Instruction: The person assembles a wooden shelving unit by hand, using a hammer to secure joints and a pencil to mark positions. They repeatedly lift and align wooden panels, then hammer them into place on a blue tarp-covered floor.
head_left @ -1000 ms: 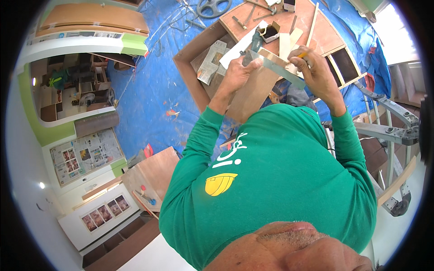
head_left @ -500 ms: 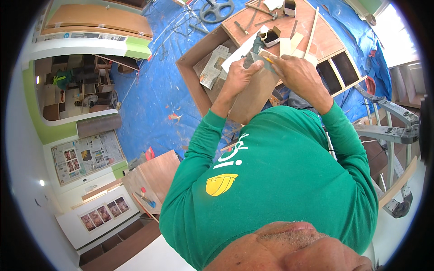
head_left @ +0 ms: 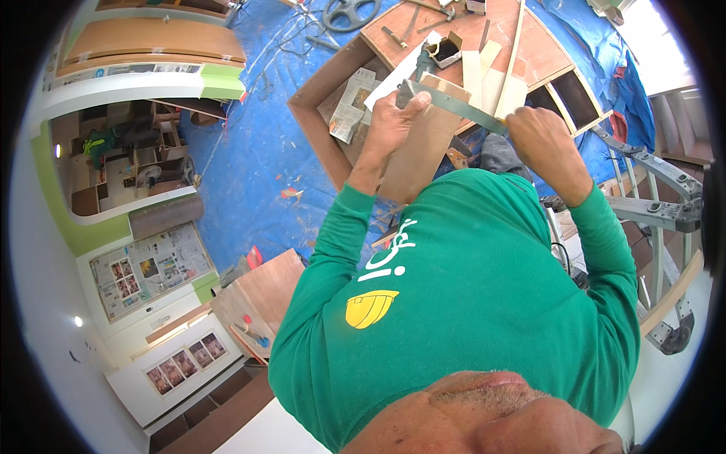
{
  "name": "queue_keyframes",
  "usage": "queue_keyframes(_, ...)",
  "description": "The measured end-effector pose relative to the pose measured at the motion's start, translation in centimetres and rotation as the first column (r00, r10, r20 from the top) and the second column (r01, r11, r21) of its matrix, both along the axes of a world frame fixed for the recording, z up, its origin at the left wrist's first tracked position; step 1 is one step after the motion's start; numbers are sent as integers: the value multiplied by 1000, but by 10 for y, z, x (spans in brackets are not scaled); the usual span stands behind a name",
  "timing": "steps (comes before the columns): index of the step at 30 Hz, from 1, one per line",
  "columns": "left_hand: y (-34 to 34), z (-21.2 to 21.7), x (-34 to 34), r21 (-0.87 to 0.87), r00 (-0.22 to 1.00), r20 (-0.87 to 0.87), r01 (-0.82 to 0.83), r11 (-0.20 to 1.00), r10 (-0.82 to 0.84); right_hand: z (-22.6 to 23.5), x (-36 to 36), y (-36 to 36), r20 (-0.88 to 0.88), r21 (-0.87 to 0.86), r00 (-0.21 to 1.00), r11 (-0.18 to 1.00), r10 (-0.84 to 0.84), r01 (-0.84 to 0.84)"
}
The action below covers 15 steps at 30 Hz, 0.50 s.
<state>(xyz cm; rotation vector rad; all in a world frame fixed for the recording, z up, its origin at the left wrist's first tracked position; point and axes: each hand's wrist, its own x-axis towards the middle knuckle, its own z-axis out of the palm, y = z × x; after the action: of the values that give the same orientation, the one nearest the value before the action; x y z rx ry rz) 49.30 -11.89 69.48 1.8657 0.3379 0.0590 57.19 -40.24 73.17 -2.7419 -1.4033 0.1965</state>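
A brown wooden board (head_left: 423, 155) lies in front of me, leaning over the open side of a cabinet. Across its far end runs the long metal blade of a try square (head_left: 461, 108). My left hand (head_left: 393, 125) is closed around the square's near-left end, thumb pressed on top. At the blade's right end, my right hand (head_left: 544, 144) is curled into a fist past the board's edge. A bit of yellow shows at its fingers, seemingly a pencil, mostly hidden. Just beyond the square stands a dark green tool (head_left: 425, 62), partly covered.
The wooden cabinet (head_left: 310, 125) holds newspaper (head_left: 352, 106). On its top are a small open box (head_left: 445, 50), pale wood strips (head_left: 473, 76) and a hammer (head_left: 437, 9). A blue tarp (head_left: 249, 163) covers the floor. An aluminium ladder (head_left: 650, 208) stands to my right.
My right hand has moved right and toward me, away from my left hand, along the blade, which now shows more of its length. My left hand has barely shifted.
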Motion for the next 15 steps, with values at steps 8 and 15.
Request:
queue_keyframes(8,5,-4,1,-50,997,-75,-13,999,9,-36,13,3,-398,492,899,785,-181,376)
queue_keyframes(15,13,-42,0,-445,987,-161,-85,892,14,-93,20,23,-865,399,495,714,84,575)
